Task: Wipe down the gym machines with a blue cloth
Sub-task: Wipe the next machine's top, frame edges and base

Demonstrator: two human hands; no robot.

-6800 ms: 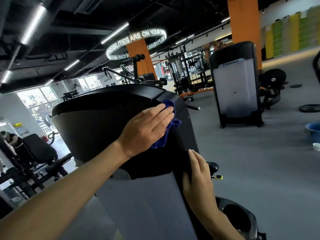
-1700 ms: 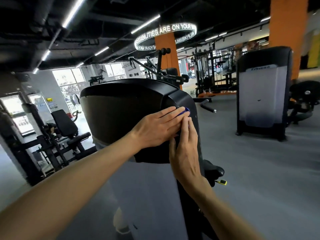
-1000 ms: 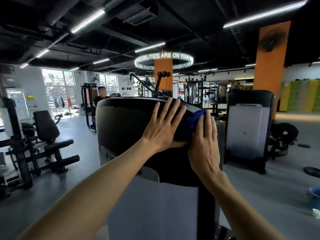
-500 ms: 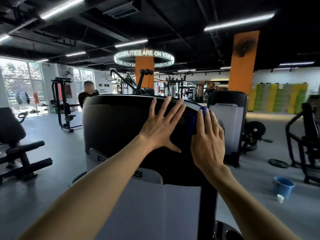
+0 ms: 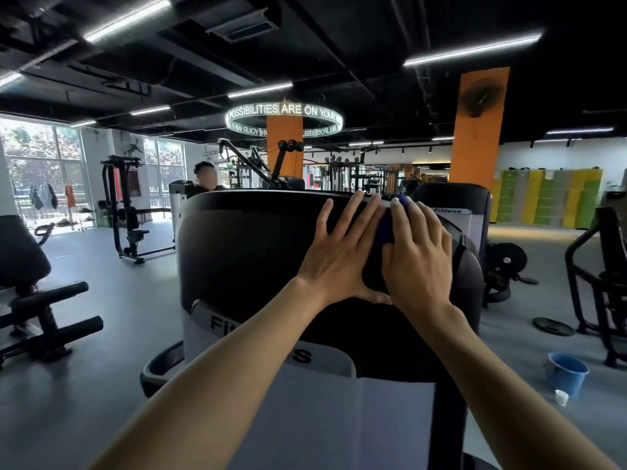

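Left hand (image 5: 342, 256) flat, fingers splayed, bracing glossy black machine shroud (image 5: 244, 252); right hand (image 5: 419, 262) flat, fingers straight, pressing crumpled blue cloth (image 5: 386, 228) for wiping pressure

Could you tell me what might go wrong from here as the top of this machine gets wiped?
1. The blue cloth is bunched small under the flat right hand, so it may slip out or leave parts of the black machine cover unwiped.
2. The left hand presses bare on the cover and could leave prints on it.
3. The blue bucket and a weight plate lie on the floor to the right, a likely trip hazard.
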